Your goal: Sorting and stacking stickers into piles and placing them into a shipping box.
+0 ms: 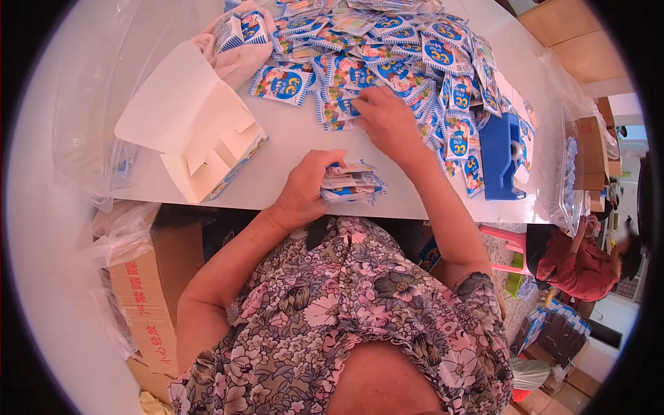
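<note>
A white table (287, 135) is seen from above, with an open white box (197, 131) on its left part, one flap standing wide. A person in a floral top (339, 297) sits at the near edge.

Just right of the box, the left hand (304, 185) holds a small stack (351, 185) of blue-and-white packets, thumb over the top and fingers wrapped against its left side. Farther right of the box and a little beyond the stack, the right hand (391, 121) reaches into the near edge of a heap (394, 52) of the same packets. Its fingers are bent and narrow, at the edge of a packet; whether they grip it, I cannot tell.

The heap spreads far across the table, beyond the box and to its right, its packets overlapping. Right behind the box lies a pink cloth (243, 62) with packets on it. Well to the box's right, past the right forearm, a blue tape dispenser (499, 159) stands against the heap's side. Clear plastic (86, 104) sits left of the box. Below it, lower than the tabletop, is a brown carton (142, 304). Far to its right are a pink stool (508, 241) and a co-worker (581, 266) in dark red.
</note>
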The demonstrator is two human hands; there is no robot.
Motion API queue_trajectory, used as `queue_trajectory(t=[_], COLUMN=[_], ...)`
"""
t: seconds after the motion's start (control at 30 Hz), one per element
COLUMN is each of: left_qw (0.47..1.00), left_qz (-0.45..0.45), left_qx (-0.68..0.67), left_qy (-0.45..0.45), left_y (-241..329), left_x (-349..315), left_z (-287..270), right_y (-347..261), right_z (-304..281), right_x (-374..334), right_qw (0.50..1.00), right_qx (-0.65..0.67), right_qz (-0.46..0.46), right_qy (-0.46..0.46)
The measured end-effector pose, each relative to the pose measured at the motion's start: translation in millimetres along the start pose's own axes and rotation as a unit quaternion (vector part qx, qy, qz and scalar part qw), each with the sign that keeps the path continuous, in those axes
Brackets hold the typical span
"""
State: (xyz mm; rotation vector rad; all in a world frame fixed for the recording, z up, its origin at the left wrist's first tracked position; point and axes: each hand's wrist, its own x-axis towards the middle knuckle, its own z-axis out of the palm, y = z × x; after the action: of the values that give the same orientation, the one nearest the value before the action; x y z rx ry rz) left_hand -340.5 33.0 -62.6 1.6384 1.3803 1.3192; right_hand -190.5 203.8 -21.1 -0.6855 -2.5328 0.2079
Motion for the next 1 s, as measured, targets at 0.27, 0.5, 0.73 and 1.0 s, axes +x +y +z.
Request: queue_trajectory(t=[0.27, 0.5, 0.73, 1.0], left_qw=[0.98, 0.986, 0.97, 0.994], left_qz=[0.137, 0.052, 0.15, 0.078], left_qx=[0.117, 0.155, 0.166, 0.073], left_qy=[0.082, 0.018, 0.095, -0.014], left_y=[2, 2, -2, -5], left_x=[7, 0, 4, 4], left_z=[-1, -2, 2, 2], right_y=[-17, -3, -8, 47], right_z=[-18, 18, -13, -16], right_x=[-31, -19, -37, -2], right_qw=[0.966, 0.998, 0.978, 0.98], right_qx=[0.099, -0.046, 0.164, -0.176], right_qz=[0.03, -0.052, 0.014, 0.058], right_qy=[-0.237, 0.006, -0.13, 0.068])
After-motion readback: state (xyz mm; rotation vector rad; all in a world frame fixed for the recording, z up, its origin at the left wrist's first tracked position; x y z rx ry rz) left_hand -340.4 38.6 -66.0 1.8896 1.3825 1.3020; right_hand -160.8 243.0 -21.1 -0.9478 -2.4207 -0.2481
